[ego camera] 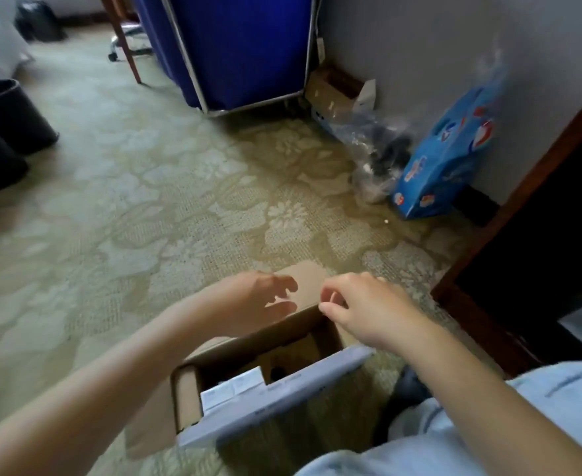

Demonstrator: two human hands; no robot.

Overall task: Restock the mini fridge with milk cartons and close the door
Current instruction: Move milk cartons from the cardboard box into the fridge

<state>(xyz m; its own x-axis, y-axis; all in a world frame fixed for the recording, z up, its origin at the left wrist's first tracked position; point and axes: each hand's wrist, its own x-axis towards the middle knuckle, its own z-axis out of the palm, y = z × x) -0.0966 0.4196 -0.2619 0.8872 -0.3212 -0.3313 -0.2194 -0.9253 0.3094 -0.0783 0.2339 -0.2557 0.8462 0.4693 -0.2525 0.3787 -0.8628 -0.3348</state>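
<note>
Carpet (186, 207) with a pale floral pattern fills most of my remote view. At lower centre an open cardboard box (186, 400) stands on it. Inside, toward its near left corner, I see white cartons (234, 389), their label print too blurred to read. A grey-white flap (282, 396) leans across the box's near side, and the dark lettering along it is also unreadable.

Both bare forearms reach in from the bottom edge. The left hand (258, 300) hovers over the brown far flap (305, 283), fingers loosely curled and holding nothing. The right hand (361, 307) has its fingers curled, thumb and forefinger close together at that flap's edge. I cannot tell whether they pinch it.

At right of frame is a dark cabinet opening with a wooden frame (523, 207). Just left of it a blue package (447, 163) leans on the wall, showing round red, white and blue logos but no legible words. Plastic-wrapped dark bottles (378, 149) lie beside it. A blue fabric cart (241, 46) is at top centre, and two black bins (11, 115) are at the left edge.
</note>
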